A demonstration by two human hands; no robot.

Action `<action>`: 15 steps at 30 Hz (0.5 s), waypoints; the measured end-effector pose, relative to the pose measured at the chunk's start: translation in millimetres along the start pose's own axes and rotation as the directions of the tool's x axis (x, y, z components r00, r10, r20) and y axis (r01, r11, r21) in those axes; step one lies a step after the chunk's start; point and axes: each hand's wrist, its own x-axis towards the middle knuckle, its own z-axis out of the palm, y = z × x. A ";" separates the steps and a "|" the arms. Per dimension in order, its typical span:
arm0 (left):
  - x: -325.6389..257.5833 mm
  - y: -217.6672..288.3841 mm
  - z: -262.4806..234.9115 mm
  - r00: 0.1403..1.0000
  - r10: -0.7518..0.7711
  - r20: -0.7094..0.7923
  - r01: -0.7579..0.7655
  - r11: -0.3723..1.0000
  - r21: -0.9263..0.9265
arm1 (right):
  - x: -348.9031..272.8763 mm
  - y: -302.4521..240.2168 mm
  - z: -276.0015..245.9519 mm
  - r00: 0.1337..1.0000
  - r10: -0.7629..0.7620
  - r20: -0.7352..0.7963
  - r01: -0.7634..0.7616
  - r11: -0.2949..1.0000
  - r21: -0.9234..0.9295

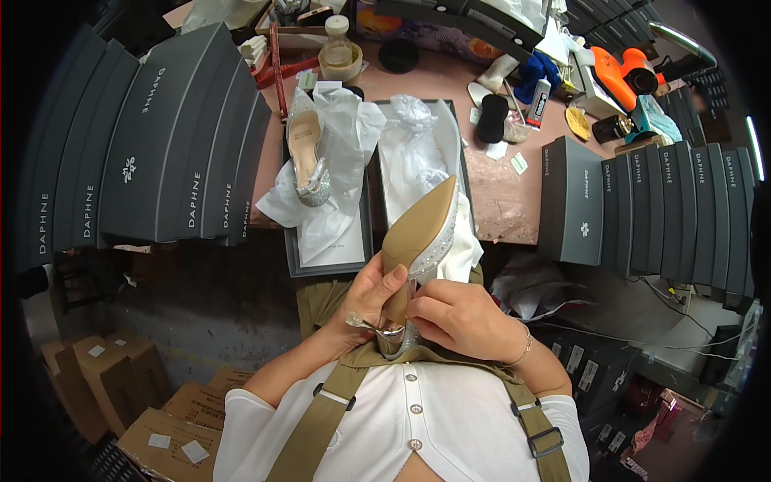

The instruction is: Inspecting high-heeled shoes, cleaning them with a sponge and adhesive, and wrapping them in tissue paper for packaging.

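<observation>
1. Thing in hand: a pointed high-heeled shoe with a tan sole and a silver glitter upper (pixel 418 229), held sole-up in front of the chest, over the near edge of the pink worktable (pixel 502 197).
2. Long axis: runs from the heel, low and close to the body, up and away to the toe, which points toward the table and slightly right. The shiny heel tip sits between the two hands.
3. Left hand (pixel 365 301): fingers wrapped round the heel end from the left, thumb laid on the sole. Closed in a grasp on the shoe.
4. Right hand (pixel 458 317): comes in from the right, fingers curled and pinched at the glitter heel counter just below the sole. Closed on the shoe; what the fingertips press cannot be made out.
5. Both hands touch at the heel; neither is nearer the toe, which stands free.
6. Beyond the toe: an open grey shoebox (pixel 462 161) lined with white tissue paper (pixel 409 153), directly in line with the shoe's axis.
7. Just left of it, a box lid (pixel 299 259) carrying the matching silver glitter shoe (pixel 307 157), lying on crumpled tissue.
8. Stacks of dark grey shoeboxes (pixel 161 136) stand left and right of the table.
</observation>
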 end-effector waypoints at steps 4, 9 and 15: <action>-2.0 10.0 5.6 0.995 0.043 -0.095 -0.045 0.999 -0.021 | 16.5 4.6 -26.2 0.991 0.120 -0.066 -0.124 0.990 -0.061; -2.0 33.6 -3.1 0.984 0.120 -0.128 -0.138 0.980 -0.141 | 91.3 17.9 -82.8 0.963 0.046 -0.264 -0.051 0.999 -0.013; -6.2 63.4 -24.7 0.982 0.190 -0.006 -0.190 0.980 -0.059 | 279.0 40.3 -148.2 0.806 0.014 -0.592 0.101 0.982 0.160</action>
